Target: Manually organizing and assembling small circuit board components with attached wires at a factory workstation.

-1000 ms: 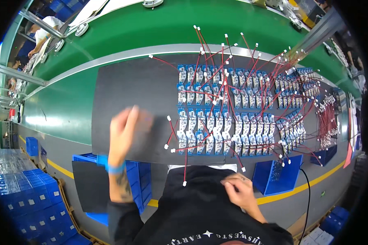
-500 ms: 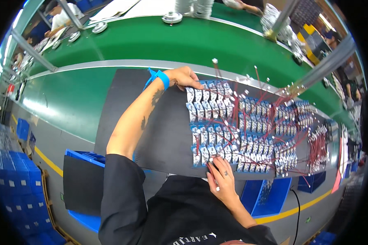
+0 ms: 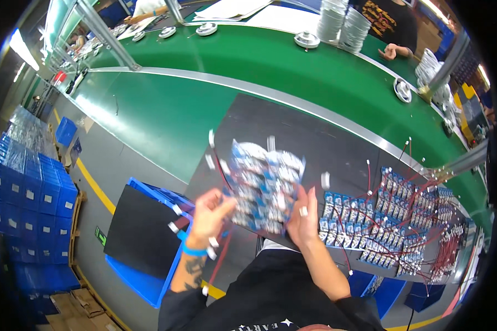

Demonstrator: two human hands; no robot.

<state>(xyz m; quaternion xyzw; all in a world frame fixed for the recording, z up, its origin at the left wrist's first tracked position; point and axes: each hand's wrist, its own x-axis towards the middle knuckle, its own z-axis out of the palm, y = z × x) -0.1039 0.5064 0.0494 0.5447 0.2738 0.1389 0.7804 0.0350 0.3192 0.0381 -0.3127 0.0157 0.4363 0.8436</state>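
Observation:
A blue-and-white panel of small circuit boards (image 3: 265, 190) is held up off the table between my two hands, blurred by motion. My left hand (image 3: 207, 215) pinches its left edge between thumb and fingers. Along the lower right edge lies my right hand (image 3: 305, 218), gripping it with the fingers fairly straight. Dark red wires (image 3: 220, 165) with white plugs dangle around the panel, several of them down past my left wrist. More circuit board panels (image 3: 348, 220) with red wires rest on the black table mat (image 3: 248, 118) to my right.
Beyond the mat runs a green conveyor belt (image 3: 232, 58) carrying round white parts (image 3: 307, 39). Another person's hand (image 3: 395, 51) is across it. A blue bin (image 3: 143, 281) with a black sheet stands at lower left, stacked blue crates (image 3: 33, 204) farther left. A wire bundle (image 3: 450, 248) lies at far right.
The left-hand panel has come up off the mat and now hangs between both hands. Both hands have drawn nearer each other, and the view has turned left.

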